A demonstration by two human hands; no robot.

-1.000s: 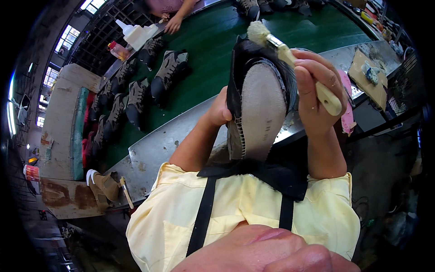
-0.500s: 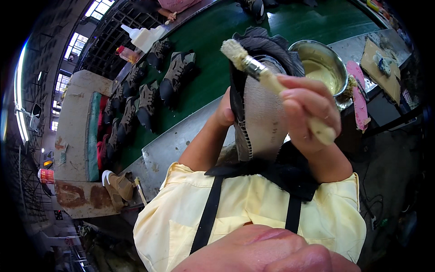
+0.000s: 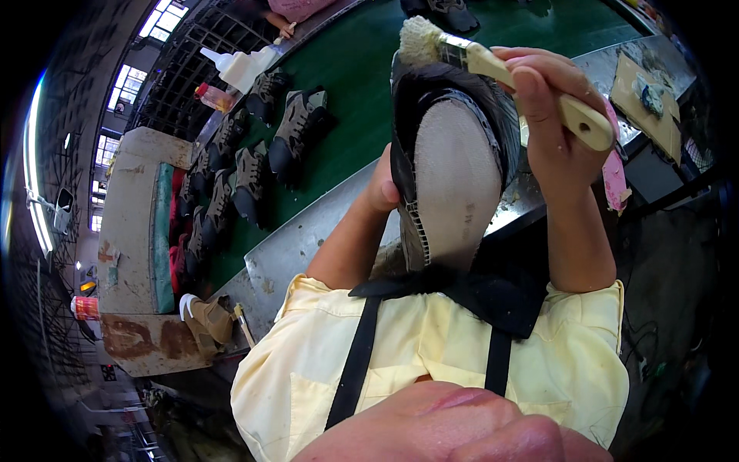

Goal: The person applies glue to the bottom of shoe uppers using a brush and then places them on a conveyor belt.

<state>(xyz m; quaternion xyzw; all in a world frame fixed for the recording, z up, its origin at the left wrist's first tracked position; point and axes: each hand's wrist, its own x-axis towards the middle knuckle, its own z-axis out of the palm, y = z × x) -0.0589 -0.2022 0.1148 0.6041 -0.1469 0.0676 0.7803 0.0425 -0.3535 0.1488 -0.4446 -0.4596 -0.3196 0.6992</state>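
Observation:
My left hand [image 3: 382, 185] is closed on the side of a dark shoe upper [image 3: 508, 146], turned sole side up in front of my chest. Its pale insole [image 3: 458, 185] faces me, with stitching along the left edge and loose dark material gathered at the far end. Most of the left fingers are hidden behind the upper. My right hand [image 3: 558, 100] grips the wooden handle of a paintbrush [image 3: 493, 65]. The brush's bristles, thick with cream-coloured paste, are at the far left rim of the upper; whether they touch it I cannot tell.
Several grey-and-black shoes [image 3: 299, 135] stand on the green belt [image 3: 354, 100] to the left, more at the far end. A white bottle [image 3: 245, 68] lines the belt's far side. A tan shoe [image 3: 208, 319] and another brush [image 3: 244, 325] lie lower left; cardboard [image 3: 647, 104] is at right.
My right hand has moved up and to the right, carrying the brush away from over the insole to the upper's far rim. The metal bowl of paste is now almost wholly hidden behind that hand.

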